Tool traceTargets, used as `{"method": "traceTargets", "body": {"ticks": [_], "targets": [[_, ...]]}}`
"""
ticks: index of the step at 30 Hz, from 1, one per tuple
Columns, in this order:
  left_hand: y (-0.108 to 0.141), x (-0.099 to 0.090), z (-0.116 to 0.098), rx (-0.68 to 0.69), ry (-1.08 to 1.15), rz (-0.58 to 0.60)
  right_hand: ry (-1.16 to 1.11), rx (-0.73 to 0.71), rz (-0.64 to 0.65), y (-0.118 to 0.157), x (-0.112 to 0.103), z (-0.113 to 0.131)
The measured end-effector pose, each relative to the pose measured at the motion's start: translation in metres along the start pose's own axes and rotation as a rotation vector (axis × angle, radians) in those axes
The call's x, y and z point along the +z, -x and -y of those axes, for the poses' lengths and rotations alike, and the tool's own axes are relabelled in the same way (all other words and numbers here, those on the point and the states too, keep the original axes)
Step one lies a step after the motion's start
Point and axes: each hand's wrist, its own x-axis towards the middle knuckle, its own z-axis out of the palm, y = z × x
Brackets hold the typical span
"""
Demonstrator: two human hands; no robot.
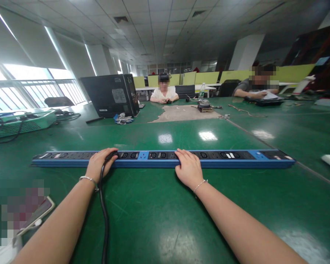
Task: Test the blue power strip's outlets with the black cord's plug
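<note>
A long blue power strip point(143, 164) with black and blue socket panels lies crosswise on the green table point(143, 220). My left hand point(100, 163) is closed round a black plug point(112, 155) at the strip's left part, and the plug's black cable point(104, 209) runs down toward me. Whether the plug sits in a socket is hidden by the fingers. My right hand point(189, 167) rests on the strip right of its middle, fingers laid over the top and front edge, pressing or holding it.
A black computer case point(110, 95) and gloves point(123, 118) stand beyond the strip. A green basket point(30, 124) with cables is at left. Two people sit across the table point(164, 94), point(253, 88). A bottle point(202, 91) stands between them.
</note>
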Motion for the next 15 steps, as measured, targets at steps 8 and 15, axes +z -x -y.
{"method": "traceTargets", "body": {"ticks": [8,15], "targets": [[0.001,0.005,0.001,-0.004,0.066,-0.022,-0.001,0.004,-0.007,0.000,0.001,0.000],[0.000,-0.004,-0.001,-0.156,0.224,-0.215,-0.005,0.006,-0.007,-0.001,0.001,0.000]]}}
